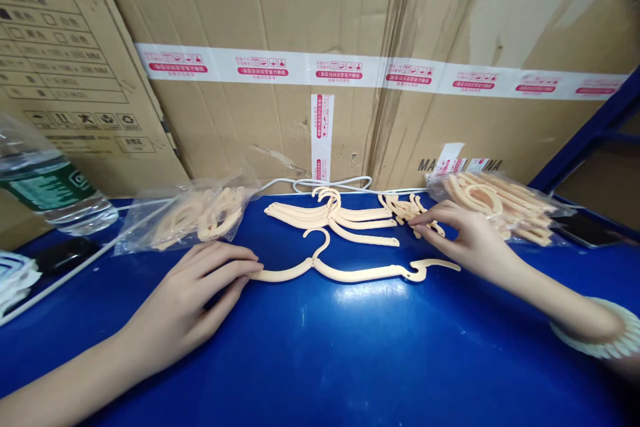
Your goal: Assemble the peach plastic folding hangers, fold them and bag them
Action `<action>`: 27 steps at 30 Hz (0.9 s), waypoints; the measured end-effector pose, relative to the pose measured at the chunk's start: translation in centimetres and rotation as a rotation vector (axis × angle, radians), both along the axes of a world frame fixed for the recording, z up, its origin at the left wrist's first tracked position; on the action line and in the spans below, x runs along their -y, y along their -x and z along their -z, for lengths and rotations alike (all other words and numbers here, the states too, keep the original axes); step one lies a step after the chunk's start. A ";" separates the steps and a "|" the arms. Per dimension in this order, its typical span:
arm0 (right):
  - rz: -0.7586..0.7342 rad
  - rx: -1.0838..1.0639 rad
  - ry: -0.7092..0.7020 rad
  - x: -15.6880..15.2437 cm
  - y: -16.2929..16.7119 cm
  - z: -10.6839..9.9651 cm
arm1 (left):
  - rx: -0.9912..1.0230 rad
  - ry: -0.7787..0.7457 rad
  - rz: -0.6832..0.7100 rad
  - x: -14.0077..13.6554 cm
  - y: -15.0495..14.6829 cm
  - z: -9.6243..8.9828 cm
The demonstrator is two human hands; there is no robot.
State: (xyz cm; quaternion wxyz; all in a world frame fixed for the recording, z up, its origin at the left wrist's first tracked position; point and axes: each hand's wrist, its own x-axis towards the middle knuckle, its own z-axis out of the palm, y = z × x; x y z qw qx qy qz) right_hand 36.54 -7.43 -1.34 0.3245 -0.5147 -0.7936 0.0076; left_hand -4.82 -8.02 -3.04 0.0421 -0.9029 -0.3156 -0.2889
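Pinching, thumb against fingers of the left hand, the nine o'clock end of a hanger lying just six o'clock of centre. Reaching with right hand, fingers half bent, to small hooks at two o'clock from there; impossible to tell whether gripping.

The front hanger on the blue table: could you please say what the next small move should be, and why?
I would probably have the right hand lift one of the small hooked pieces: it is right at their pile, a similar-looking piece sits at the right end of the front hanger, and the left hand is at the other end.
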 end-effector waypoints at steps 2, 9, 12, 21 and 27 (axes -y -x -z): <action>0.005 0.007 -0.006 -0.1 0.0 0.0 | 0.006 0.007 -0.004 0.0 0.0 0.0; 0.004 0.021 -0.005 -0.2 0.2 0.1 | 0.001 0.012 -0.004 0.2 -0.3 -0.1; -0.072 0.064 0.023 -0.4 1.0 0.1 | 0.003 0.008 0.007 0.3 -0.6 -0.4; -0.201 0.096 0.124 -1.5 3.2 1.3 | 0.057 0.066 0.069 1.5 -1.2 -0.6; -0.126 0.000 0.180 -1.2 3.3 1.0 | 0.091 0.117 0.069 1.9 -1.5 -0.7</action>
